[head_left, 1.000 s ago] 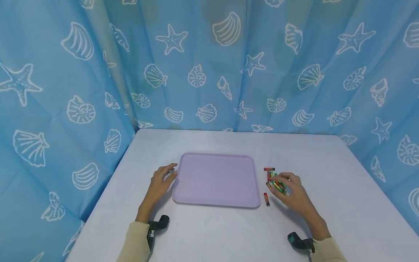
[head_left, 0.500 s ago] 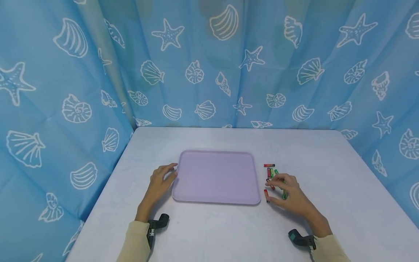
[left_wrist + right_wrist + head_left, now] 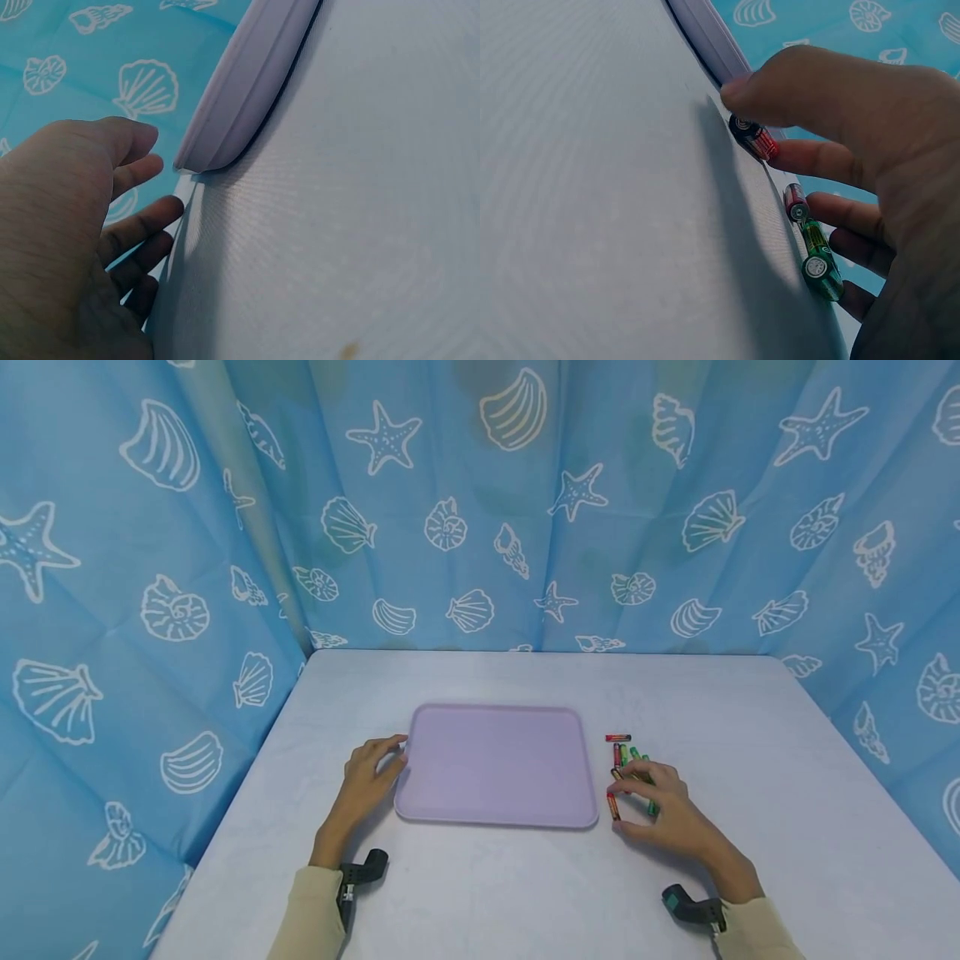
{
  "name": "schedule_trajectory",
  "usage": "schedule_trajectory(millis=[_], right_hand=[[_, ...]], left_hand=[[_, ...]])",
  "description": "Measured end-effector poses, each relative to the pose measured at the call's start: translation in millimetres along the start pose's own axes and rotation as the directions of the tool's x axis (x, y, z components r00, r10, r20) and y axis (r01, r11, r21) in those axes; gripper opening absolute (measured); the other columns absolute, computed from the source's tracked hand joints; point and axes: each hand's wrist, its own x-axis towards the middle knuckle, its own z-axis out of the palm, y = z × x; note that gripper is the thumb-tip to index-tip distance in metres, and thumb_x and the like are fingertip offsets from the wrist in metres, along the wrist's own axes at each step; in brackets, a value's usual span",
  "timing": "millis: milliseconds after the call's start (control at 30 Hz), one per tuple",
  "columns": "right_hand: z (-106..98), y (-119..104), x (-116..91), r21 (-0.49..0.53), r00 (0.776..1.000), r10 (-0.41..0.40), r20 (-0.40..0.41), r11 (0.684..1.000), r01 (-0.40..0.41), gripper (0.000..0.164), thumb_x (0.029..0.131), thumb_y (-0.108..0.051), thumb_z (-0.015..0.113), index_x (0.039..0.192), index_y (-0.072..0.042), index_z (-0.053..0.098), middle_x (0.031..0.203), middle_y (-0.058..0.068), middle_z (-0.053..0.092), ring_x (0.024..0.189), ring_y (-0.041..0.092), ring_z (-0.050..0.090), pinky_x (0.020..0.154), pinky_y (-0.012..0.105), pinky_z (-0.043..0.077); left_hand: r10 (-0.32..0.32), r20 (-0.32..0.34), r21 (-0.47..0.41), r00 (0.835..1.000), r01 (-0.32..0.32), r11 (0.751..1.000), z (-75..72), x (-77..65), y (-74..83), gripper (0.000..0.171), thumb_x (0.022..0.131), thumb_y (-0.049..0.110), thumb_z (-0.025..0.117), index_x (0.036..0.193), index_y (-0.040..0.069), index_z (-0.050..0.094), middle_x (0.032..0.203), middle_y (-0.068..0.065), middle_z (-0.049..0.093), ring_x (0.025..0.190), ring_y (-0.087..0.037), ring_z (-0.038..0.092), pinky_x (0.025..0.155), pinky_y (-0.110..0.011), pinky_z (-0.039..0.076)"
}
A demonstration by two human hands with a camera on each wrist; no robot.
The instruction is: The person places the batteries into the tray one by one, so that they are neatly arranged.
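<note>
A red and black battery (image 3: 612, 807) lies right of the lilac tray (image 3: 495, 823), between the thumb and index finger of my right hand (image 3: 667, 810). The right wrist view shows thumb and index fingertip at opposite ends of this battery (image 3: 754, 139), pinching it. Behind it, a green battery (image 3: 821, 262) and a red one (image 3: 795, 202) sit close to my other fingers. Part of the battery group is hidden under the right hand. My left hand (image 3: 369, 785) rests beside the tray's left edge, fingers loosely bent and holding nothing.
More batteries lie just beyond the right hand, among them a red one (image 3: 618, 737) set crosswise at the far end. A white cloth covers the table (image 3: 510, 893). Blue curtains (image 3: 450, 468) with shell prints hang behind and at the sides.
My right hand has shifted from over the battery pile toward the near red and black battery, and thumb and index finger have closed on its ends. The left hand has stayed in place.
</note>
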Motion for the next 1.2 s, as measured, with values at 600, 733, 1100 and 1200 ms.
schedule_trajectory(millis=[600, 733, 1100, 1200], right_hand=[[-2, -8, 3, -0.048, 0.993, 0.050, -0.106, 0.997, -0.055, 0.045, 0.075, -0.018, 0.088, 0.115, -0.009, 0.073, 0.126, 0.011, 0.053, 0.120, 0.036, 0.038, 0.089, 0.057, 0.034], [-3, -13, 8, -0.079, 0.983, 0.088, -0.159, 0.992, -0.102, 0.048, 0.075, -0.018, 0.088, 0.119, -0.006, 0.071, 0.106, 0.005, 0.054, 0.103, 0.019, 0.040, 0.076, 0.040, 0.041], [-1, -24, 24, -0.107, 0.977, 0.005, -0.213, 0.994, -0.028, 0.048, 0.076, -0.016, 0.088, 0.119, -0.006, 0.071, 0.082, 0.002, 0.047, 0.085, 0.009, 0.034, 0.066, 0.024, 0.030], [-1, -29, 26, -0.111, 0.980, 0.031, -0.197, 0.992, -0.054, 0.048, 0.078, -0.020, 0.087, 0.121, -0.007, 0.070, 0.085, 0.001, 0.050, 0.086, 0.011, 0.037, 0.065, 0.026, 0.032]], left_hand=[[0.026, -0.007, 0.029, 1.000, -0.026, 0.999, 0.1, -0.3, -4.1, 0.039, 0.101, 0.016, 0.058, 0.140, 0.011, 0.058, 0.135, -0.018, 0.054, 0.133, -0.040, 0.037, 0.109, -0.059, 0.019], [0.030, -0.011, 0.023, 0.999, -0.030, 0.999, -0.3, 0.4, -3.5, 0.039, 0.101, 0.016, 0.058, 0.139, 0.011, 0.058, 0.135, -0.018, 0.055, 0.133, -0.040, 0.037, 0.110, -0.059, 0.018], [0.023, -0.021, 0.020, 1.000, -0.022, 1.000, 0.2, 1.1, -2.5, 0.038, 0.101, 0.016, 0.058, 0.138, 0.011, 0.060, 0.134, -0.017, 0.056, 0.132, -0.040, 0.039, 0.110, -0.058, 0.020], [0.029, -0.030, 0.028, 0.999, -0.028, 0.999, 0.4, -0.2, -3.5, 0.037, 0.101, 0.016, 0.058, 0.137, 0.012, 0.060, 0.132, -0.016, 0.057, 0.131, -0.040, 0.040, 0.109, -0.059, 0.021]])
